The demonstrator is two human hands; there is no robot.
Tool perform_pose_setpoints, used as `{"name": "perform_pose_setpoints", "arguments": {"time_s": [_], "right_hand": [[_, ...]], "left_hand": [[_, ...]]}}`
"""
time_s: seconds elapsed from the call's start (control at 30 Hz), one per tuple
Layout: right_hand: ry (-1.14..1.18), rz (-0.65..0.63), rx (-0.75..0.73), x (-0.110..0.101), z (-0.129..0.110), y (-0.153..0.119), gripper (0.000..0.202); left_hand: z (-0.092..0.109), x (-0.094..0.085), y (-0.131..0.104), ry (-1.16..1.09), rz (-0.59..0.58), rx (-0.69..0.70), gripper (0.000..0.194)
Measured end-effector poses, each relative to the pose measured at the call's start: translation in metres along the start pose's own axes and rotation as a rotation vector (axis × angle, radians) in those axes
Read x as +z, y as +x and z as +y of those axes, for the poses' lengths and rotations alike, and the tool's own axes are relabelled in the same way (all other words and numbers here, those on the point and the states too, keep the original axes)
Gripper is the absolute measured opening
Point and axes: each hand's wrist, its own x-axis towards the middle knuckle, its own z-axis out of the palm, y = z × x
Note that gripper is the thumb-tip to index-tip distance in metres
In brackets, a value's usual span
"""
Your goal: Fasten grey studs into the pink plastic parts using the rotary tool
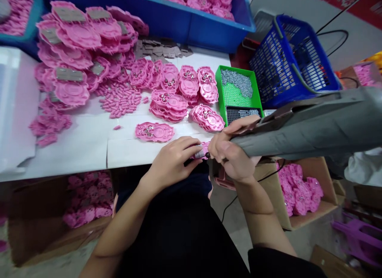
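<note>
Left hand (174, 159) in a pinch on one pink part (205, 145) — right hand (234, 155) around one grey tool (310, 128)

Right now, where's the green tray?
In the head view, the green tray sits right of centre on the white table, between the pink plates and the blue basket, just beyond the right hand.

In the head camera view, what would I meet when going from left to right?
White box → heap of pink pegs → left hand → right hand → pink parts in the right-side carton.
</note>
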Motion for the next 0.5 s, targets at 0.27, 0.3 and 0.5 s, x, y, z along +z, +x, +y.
{"name": "perform_pose_setpoints", "arguments": {"time_s": [0.27,0.3,0.5], "right_hand": [[0.024,0.017,0.073,0.0048,-0.0055,0.0011,0.039],[0.013,0.023,0.091,0.0054,-0.0059,0.0006,0.041],[-0.013,0.007,0.084,0.0039,-0.002,-0.0021,0.036]], "left_hand": [[-0.0002,0.0001,0.0001,-0.027,0.011,-0.019,0.027],[-0.0003,0.0003,0.0,-0.026,0.013,-0.02,0.027],[-0.0011,0.0003,0.0,-0.015,0.013,0.002,0.017]]}}
